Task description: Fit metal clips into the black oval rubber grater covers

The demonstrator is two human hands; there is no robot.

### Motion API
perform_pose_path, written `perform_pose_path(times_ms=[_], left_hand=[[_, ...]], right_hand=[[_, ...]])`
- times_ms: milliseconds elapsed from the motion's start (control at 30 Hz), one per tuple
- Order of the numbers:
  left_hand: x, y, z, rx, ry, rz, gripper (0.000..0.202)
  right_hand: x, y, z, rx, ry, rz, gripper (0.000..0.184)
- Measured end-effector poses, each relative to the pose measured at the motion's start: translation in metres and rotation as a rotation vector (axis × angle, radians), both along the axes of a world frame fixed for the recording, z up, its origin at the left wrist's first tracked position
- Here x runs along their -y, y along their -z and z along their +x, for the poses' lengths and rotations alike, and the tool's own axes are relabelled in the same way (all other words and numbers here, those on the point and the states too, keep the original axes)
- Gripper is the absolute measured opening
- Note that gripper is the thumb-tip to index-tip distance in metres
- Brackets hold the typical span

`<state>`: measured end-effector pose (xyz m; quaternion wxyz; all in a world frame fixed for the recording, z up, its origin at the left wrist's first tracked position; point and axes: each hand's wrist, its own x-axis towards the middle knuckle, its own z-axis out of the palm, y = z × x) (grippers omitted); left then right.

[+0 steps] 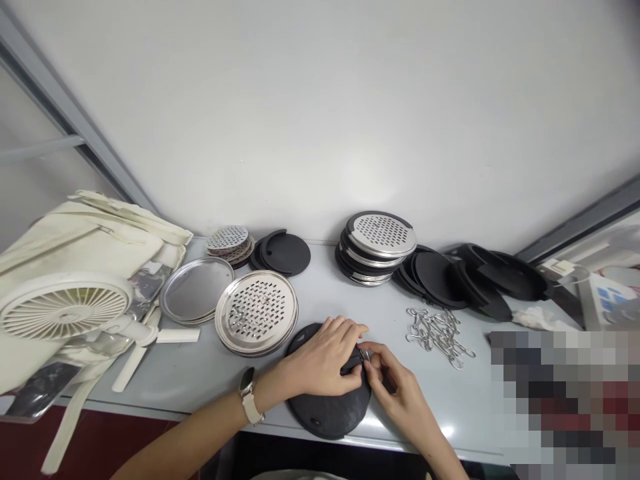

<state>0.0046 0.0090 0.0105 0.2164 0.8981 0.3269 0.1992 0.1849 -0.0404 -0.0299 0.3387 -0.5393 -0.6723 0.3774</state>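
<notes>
A black round disc (327,407) lies on the grey table (210,380) close to the front edge. My left hand (323,357) rests on top of it with fingers curled, gripping the disc's upper edge. My right hand (393,387) pinches a small metal clip (366,355) against that same edge, right beside the left fingertips. A loose pile of metal clips (439,333) lies just right of my hands.
Stacks of perforated metal discs (256,311), plain metal plates (196,290), small discs (229,243) and black discs (285,253) sit at the left. An assembled stack (377,245) and more black discs (463,277) stand at the right. A white fan (63,310) lies on a cream bag.
</notes>
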Motion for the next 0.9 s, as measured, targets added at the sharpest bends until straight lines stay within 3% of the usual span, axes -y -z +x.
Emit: perform_pose_path(times_ms=[900], left_hand=[[0.002, -0.0026, 0.0007, -0.031, -0.026, 0.036, 0.048]], right_hand=[[0.0025, 0.0013, 0.0032, 0.068, -0.012, 0.056, 0.028]])
